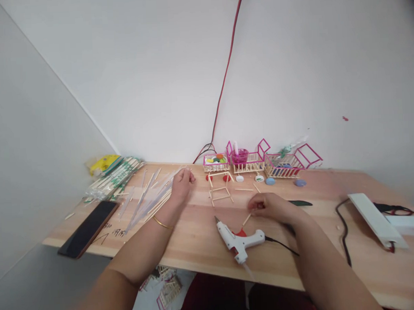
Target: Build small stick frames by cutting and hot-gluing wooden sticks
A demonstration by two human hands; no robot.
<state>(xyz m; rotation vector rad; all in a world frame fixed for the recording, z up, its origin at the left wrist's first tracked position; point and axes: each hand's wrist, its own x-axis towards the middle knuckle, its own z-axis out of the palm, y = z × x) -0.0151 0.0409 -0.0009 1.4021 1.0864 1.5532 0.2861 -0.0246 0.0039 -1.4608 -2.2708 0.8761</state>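
Observation:
My right hand (269,206) pinches a short wooden stick (246,219) that points down towards the table. Just below it lies a white hot glue gun (231,240), its nozzle facing up and left. My left hand (182,185) is closed in a pinch over the far ends of some loose glue sticks and wooden sticks (161,202); what its fingers hold is too small to make out. Between both hands stands a small open frame of wooden sticks (221,189). Two short stick pieces (244,190) lie to the right of that frame.
Along the wall stand miniature stick carts (247,164) with pink rims and round wheels. A phone (88,228) and bagged sticks (119,177) lie left. A craft knife (300,203), a white power strip (377,219) and scissors (394,209) lie right. A red cable (224,72) hangs down the wall.

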